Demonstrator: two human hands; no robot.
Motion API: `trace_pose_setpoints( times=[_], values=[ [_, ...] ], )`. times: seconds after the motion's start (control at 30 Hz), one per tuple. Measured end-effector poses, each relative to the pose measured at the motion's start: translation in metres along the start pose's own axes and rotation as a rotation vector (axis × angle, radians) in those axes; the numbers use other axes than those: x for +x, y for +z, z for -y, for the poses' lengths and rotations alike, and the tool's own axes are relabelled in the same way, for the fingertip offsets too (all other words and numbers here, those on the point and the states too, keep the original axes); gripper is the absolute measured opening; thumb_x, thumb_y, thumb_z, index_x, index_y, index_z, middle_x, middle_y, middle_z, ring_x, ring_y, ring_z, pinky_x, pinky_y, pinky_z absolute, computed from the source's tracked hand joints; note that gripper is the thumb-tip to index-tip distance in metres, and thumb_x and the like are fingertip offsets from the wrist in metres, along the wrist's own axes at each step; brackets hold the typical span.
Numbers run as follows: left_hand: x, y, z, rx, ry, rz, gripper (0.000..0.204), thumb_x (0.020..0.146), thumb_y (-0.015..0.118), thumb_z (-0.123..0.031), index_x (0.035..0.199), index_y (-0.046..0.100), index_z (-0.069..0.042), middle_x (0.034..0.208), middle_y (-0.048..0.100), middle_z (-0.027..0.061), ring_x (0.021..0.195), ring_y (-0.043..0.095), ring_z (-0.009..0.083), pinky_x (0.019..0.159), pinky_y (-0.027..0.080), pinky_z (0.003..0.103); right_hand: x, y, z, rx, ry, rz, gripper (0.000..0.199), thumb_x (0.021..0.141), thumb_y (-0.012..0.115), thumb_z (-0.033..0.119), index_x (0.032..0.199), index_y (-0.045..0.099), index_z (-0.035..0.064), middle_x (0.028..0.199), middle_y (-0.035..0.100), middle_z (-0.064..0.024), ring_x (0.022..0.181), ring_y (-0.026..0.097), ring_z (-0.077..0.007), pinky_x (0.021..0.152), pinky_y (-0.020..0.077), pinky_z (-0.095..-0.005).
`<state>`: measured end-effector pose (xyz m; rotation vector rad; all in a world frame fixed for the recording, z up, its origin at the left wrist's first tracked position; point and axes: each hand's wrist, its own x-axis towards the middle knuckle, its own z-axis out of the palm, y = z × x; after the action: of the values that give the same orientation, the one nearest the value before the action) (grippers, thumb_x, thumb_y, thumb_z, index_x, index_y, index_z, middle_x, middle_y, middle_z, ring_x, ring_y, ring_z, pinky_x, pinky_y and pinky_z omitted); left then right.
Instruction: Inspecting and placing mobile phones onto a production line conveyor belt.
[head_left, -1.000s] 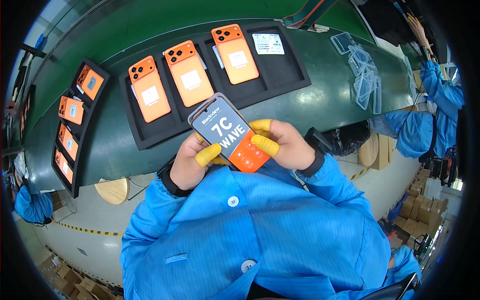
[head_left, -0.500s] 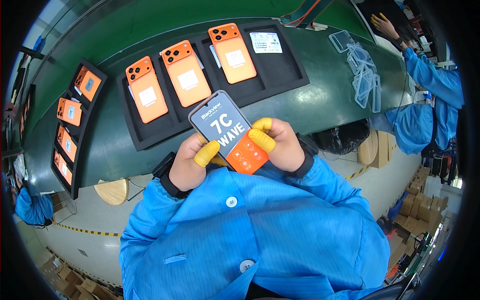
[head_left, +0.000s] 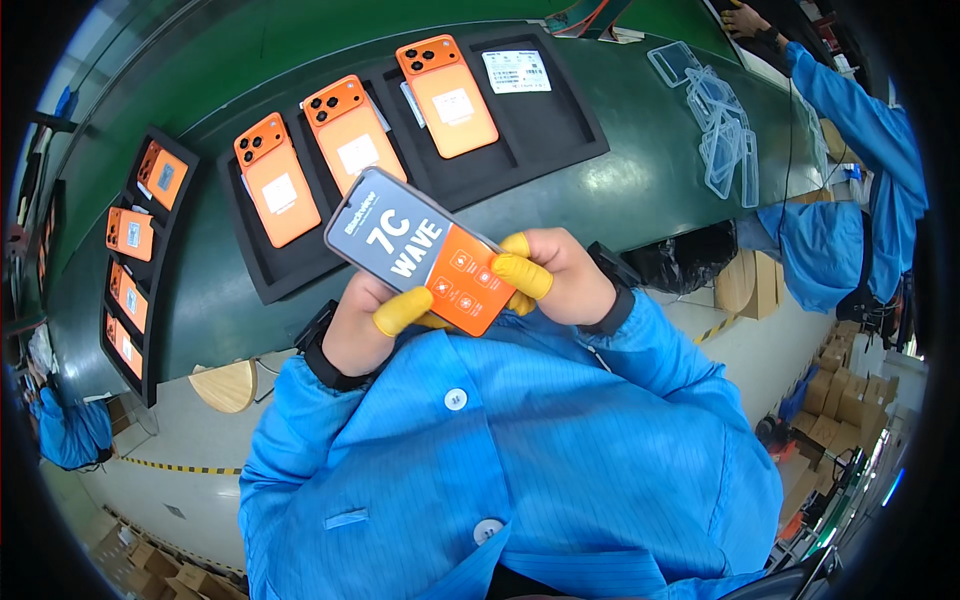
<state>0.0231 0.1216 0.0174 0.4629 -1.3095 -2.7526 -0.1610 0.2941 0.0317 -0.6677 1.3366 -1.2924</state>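
Between my hands, in front of my chest, is a smartphone with a grey and orange printed front facing up, its top tilted to the left. My left hand, with yellow finger cots, grips its lower left edge by thumb and fingers. At its lower right edge my right hand, also in yellow cots, pinches it. Just beyond lies a black compartment tray bearing an orange phone at left, another in the middle and a third at right, backs up. The held phone partly covers the middle one.
A white label card lies in the tray's right compartment. Clear plastic phone cases are heaped on the green table at right. A second tray of orange phones stands at left. A co-worker's blue sleeve reaches in at right.
The phone has turned counterclockwise and its top has swung left, over the middle tray phone. Both hands keep hold of it. The co-worker's arm has moved up and left.
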Motion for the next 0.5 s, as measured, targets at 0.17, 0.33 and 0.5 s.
trace_pose_setpoints(
  times=[0.17,0.33,0.5],
  values=[
    [0.004,0.000,-0.002,0.231,0.112,0.027,0.031,0.095,0.061,-0.020,0.119,0.060,0.000,0.112,0.066,0.0054,0.099,0.061,0.0133,0.087,0.049,0.029,0.006,-0.007,-0.001,-0.004,0.112,0.101,0.027,0.098,0.057,0.029,0.092,0.062,0.0032,0.070,0.061,-0.0023,0.059,0.056,-0.0074,0.054,0.0466,-0.0224],
    [0.002,0.000,-0.003,0.281,0.137,0.008,0.028,0.095,0.060,-0.019,0.116,0.062,0.001,0.109,0.067,0.0048,0.098,0.061,0.0129,0.086,0.049,0.029,0.003,-0.009,0.000,-0.032,0.087,0.128,0.030,0.099,0.057,0.031,0.090,0.061,0.0030,0.067,0.059,-0.0020,0.057,0.055,-0.0078,0.054,0.0467,-0.0238],
    [0.000,0.001,-0.006,0.315,0.110,-0.011,0.027,0.096,0.060,-0.019,0.115,0.063,0.001,0.107,0.067,0.0045,0.097,0.061,0.0125,0.086,0.049,0.029,0.004,-0.006,0.002,-0.069,0.074,0.102,0.032,0.099,0.055,0.031,0.087,0.061,0.0020,0.063,0.057,-0.0021,0.055,0.053,-0.0079,0.052,0.0439,-0.0240]
  ],
)
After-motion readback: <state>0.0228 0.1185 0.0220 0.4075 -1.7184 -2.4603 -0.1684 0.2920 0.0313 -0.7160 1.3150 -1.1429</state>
